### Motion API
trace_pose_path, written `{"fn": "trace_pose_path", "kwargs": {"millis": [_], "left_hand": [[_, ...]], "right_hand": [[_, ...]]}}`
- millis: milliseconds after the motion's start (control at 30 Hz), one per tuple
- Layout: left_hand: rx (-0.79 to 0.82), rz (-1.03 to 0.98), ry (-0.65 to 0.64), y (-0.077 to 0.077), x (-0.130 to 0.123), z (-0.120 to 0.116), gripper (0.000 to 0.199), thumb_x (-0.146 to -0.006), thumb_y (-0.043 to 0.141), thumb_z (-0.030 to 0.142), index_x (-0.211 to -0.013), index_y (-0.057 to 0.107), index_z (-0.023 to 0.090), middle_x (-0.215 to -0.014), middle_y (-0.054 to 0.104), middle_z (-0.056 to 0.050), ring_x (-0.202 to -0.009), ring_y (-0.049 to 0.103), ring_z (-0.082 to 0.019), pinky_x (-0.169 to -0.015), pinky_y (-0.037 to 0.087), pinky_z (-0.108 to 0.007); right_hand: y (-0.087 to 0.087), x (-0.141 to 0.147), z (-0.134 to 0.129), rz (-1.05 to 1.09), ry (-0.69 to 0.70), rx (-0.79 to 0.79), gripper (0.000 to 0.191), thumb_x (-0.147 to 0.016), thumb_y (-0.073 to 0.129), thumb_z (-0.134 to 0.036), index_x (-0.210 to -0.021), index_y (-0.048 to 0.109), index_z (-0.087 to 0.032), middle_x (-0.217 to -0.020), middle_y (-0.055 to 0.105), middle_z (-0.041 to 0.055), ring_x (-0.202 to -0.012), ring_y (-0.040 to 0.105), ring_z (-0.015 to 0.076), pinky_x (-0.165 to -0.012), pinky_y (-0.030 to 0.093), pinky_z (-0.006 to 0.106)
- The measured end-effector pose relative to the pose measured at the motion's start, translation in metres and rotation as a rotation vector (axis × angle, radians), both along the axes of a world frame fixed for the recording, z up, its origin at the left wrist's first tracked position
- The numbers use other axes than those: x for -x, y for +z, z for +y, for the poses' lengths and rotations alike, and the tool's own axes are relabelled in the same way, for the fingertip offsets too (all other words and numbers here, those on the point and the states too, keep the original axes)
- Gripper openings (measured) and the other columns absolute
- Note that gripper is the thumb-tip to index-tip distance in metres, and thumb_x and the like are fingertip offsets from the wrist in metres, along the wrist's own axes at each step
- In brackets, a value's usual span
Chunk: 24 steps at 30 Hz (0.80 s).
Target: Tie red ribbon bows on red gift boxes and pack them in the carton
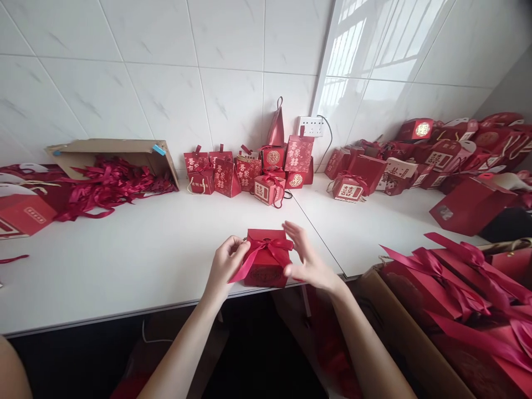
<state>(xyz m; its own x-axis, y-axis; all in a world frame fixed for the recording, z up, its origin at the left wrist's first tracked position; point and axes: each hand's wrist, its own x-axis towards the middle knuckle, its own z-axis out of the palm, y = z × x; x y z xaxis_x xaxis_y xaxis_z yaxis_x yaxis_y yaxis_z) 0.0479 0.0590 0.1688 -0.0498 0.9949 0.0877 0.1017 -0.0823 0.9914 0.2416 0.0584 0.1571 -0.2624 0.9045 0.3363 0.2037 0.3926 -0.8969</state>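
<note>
A red gift box stands upright near the table's front edge, straight ahead of me. A shiny crimson ribbon bow is tied across its upper front, one tail slanting down to the left. My left hand pinches the bow's left side between thumb and fingers. On the box's other side, my right hand has its fingers apart, close to the bow's right loop and the box's right edge. Whether its fingertips touch them I cannot tell.
A cardboard box spills loose ribbons at the back left. Several red gift boxes line the tiled wall, with a larger heap at right. A carton of bow-tied boxes stands at front right. A power strip is on the wall.
</note>
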Motion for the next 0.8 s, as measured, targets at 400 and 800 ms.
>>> {"fn": "trace_pose_path", "kwargs": {"millis": [400, 800], "left_hand": [[-1.193, 0.538, 0.179, 0.016, -0.039, -0.073, 0.015, -0.074, 0.063, 0.009, -0.072, 0.051, 0.019, -0.067, 0.056, 0.002, -0.067, 0.056, -0.012, -0.089, 0.043, -0.042], [-1.193, 0.612, 0.128, 0.037, -0.055, -0.114, 0.012, -0.075, 0.063, 0.015, -0.075, 0.053, 0.023, -0.066, 0.06, 0.004, -0.057, 0.058, -0.01, -0.07, 0.04, -0.034]], "right_hand": [[0.0, 0.012, -0.055, -0.057, -0.229, -0.58, 0.09, -0.077, 0.066, -0.015, -0.145, 0.009, -0.031, -0.143, 0.025, 0.0151, -0.138, 0.027, 0.0291, -0.102, 0.043, 0.05], [0.019, -0.001, -0.096, -0.052, -0.408, -0.746, 0.088, -0.077, 0.067, -0.013, -0.144, 0.015, -0.036, -0.142, 0.031, 0.0124, -0.132, 0.037, 0.0329, -0.097, 0.045, 0.06]]}}
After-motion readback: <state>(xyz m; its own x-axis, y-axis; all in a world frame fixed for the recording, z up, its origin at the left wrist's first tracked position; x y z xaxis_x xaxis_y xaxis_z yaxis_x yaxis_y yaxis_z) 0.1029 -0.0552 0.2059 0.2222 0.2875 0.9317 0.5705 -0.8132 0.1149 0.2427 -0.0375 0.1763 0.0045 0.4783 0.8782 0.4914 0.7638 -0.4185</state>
